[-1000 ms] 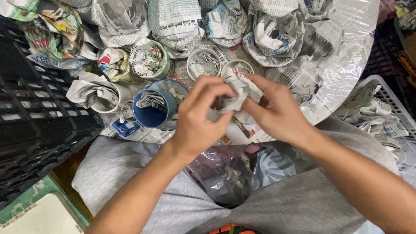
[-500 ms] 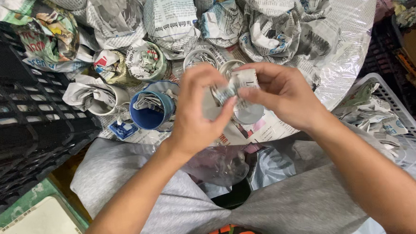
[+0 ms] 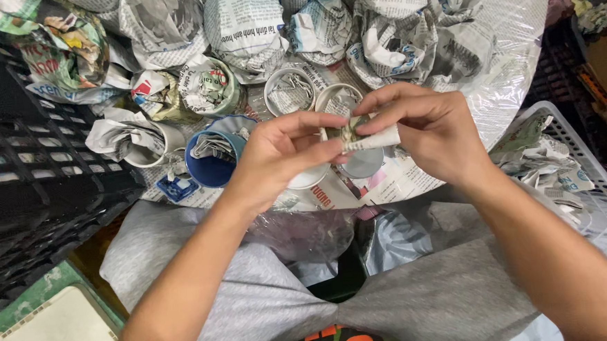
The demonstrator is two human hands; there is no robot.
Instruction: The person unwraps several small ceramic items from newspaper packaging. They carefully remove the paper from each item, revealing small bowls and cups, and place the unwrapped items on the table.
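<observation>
Pinching a folded newspaper strip (image 3: 371, 140) (long axis left-right), left hand (image 3: 278, 158), right hand (image 3: 429, 133), above a white cup (image 3: 341, 101).

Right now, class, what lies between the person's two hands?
In the head view, a folded wad of newspaper bridges the left hand and right hand, pinched by both, above a white cup.

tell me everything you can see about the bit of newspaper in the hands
The piece of newspaper is a small, crumpled strip of printed grey-white paper, folded into a rough wedge. It is pinched between the fingers of the left hand and right hand, held above a white cup on the paper-covered table.
</observation>
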